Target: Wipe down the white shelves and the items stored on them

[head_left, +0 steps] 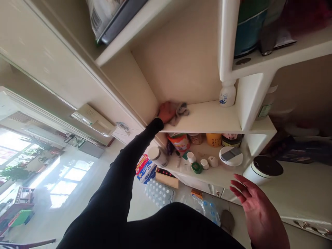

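My left hand (166,111) reaches into the far left corner of a cream shelf (207,119) and presses a grey cloth (181,111) against the shelf surface; the fingers are closed on the cloth. My black sleeve runs up from the bottom of the view. My right hand (255,207) hovers low at the right with its fingers spread and nothing in it, just in front of the lower shelf's edge. A small white bottle with blue print (227,95) stands at the right end of the wiped shelf.
The shelf below holds several jars, small bottles and a round white lid (230,155). A white canister with a dark lid (261,169) stands at the right. A milk carton (145,168) and packs of water bottles (158,193) lie on the floor.
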The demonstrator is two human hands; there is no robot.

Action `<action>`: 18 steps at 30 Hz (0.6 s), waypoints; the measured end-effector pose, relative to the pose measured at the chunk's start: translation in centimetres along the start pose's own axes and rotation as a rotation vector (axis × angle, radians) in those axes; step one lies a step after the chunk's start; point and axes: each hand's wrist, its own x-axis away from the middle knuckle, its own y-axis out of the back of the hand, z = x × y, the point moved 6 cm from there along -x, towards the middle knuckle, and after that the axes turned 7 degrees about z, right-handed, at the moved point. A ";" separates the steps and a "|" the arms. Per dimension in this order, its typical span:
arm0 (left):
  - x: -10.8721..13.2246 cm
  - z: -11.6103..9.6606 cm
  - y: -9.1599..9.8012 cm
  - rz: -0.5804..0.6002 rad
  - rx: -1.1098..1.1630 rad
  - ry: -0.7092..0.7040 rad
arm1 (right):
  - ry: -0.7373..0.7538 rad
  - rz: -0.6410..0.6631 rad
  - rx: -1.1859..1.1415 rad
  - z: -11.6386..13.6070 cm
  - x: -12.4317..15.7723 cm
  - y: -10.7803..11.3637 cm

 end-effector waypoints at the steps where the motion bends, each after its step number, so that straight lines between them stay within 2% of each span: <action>1: 0.7 0.2 0.4 0.026 -0.005 0.019 | 0.009 0.025 0.019 0.1 -0.2 -0.3; 3: 2.4 0.5 1.1 0.059 -0.025 0.053 | 0.058 0.119 0.120 1.0 -0.9 -1.7; 5: 3.4 0.5 1.5 0.081 -0.042 0.086 | 0.172 0.244 0.310 2.7 -1.8 -4.1; 8: 3.0 -0.3 1.4 0.109 -0.038 0.178 | 0.501 0.373 0.631 6.9 -3.4 -8.5; 10: 2.0 -1.5 0.9 0.125 -0.015 0.255 | 0.748 0.371 0.765 9.8 -4.3 -10.4; 11: 1.5 -2.4 0.7 0.134 -0.004 0.276 | 0.859 0.330 0.804 11.1 -4.7 -10.8; 13: 0.8 -4.7 0.0 0.158 0.020 0.260 | 1.062 0.146 0.809 13.5 -5.2 -10.1; 15: 0.6 -8.0 -0.5 0.173 0.048 0.141 | 1.225 -0.072 0.754 15.1 -5.4 -8.3; 16: 0.7 -9.8 -0.8 0.176 0.066 0.065 | 1.278 -0.143 0.725 15.4 -5.6 -7.5; 18: 0.9 -13.4 -1.1 0.175 0.106 -0.081 | 1.296 -0.180 0.682 15.5 -6.8 -6.4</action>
